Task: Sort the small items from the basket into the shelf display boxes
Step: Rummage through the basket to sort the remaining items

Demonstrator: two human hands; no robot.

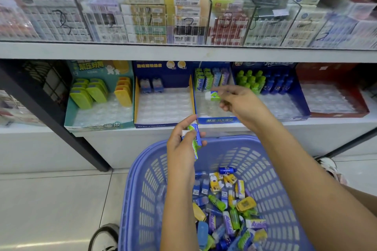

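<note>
A blue plastic basket (271, 169) stands on the floor below me, holding several small colourful items (226, 210). My left hand (181, 144) grips a few green-and-white tube-shaped items (194, 136) above the basket's far rim. My right hand (242, 104) reaches over the third display box (219, 120), pinching a green-and-white tube (213, 96) just above its clear tray. Matching green, blue and purple tubes (212, 79) stand at the back of that box.
On the lower shelf sit a teal box with yellow-green cases (89, 93), a blue box with two small items (152, 85), a blue box of green and blue bottles (263, 81) and a red box (334, 112). Stacked packets fill the upper shelf. Shoes (106, 236) flank the basket.
</note>
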